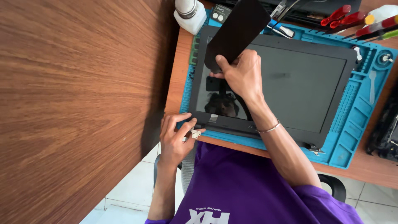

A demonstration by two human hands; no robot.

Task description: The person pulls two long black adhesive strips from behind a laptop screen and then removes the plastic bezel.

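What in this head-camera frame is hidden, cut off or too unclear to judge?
- Screen panel: part of its top left area is hidden behind the dark flat piece held by the right hand.
- Left hand: its fingertips cover the panel's corner; the grip there is unclear.
- Screwdrivers: cut off by the top right edge.
- Black device: cut off by the right edge.

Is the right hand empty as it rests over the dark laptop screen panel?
No: the right hand grips a flat black rectangular sheet over the dark laptop screen panel.
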